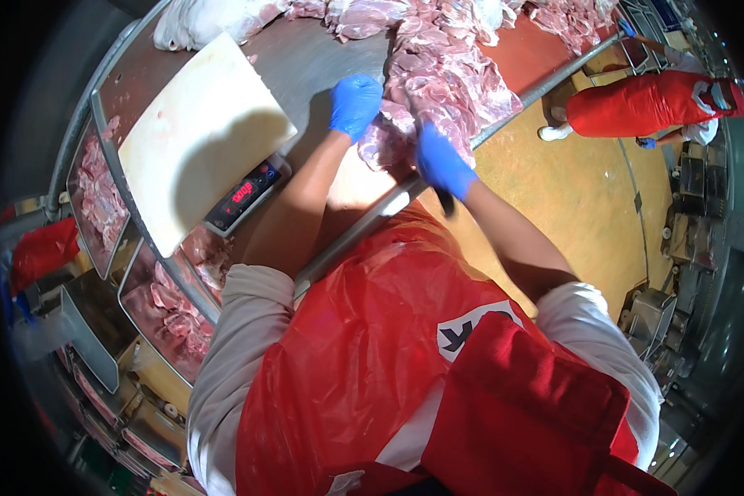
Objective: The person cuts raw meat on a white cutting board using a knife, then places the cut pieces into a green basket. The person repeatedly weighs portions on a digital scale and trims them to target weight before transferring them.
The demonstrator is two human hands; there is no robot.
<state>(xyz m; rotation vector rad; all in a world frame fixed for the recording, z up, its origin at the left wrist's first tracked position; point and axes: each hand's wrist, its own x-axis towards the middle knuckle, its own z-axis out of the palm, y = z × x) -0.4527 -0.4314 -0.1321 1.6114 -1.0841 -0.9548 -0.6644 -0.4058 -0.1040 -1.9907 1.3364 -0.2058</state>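
Raw meat [438,78] lies heaped on the metal table, in pink boneless pieces. Beside its near left edge my left hand [356,106], in a blue glove, is closed into a fist; what its fingers hold, if anything, is hidden. One piece of meat [386,142] lies between my two hands, over a pale board [351,188] at the table's edge. My right hand [444,163], gloved in blue too, is wrapped round a knife, whose dark handle [446,203] sticks out below the fist. The blade is blurred against the meat.
A white board [198,140] lies left of my left arm, next to a scale display [244,195] with red digits. Trays of meat [169,318] stand below the table's left edge. A metal rail [372,219] runs along the near side. A person in a red apron [649,105] stands at right.
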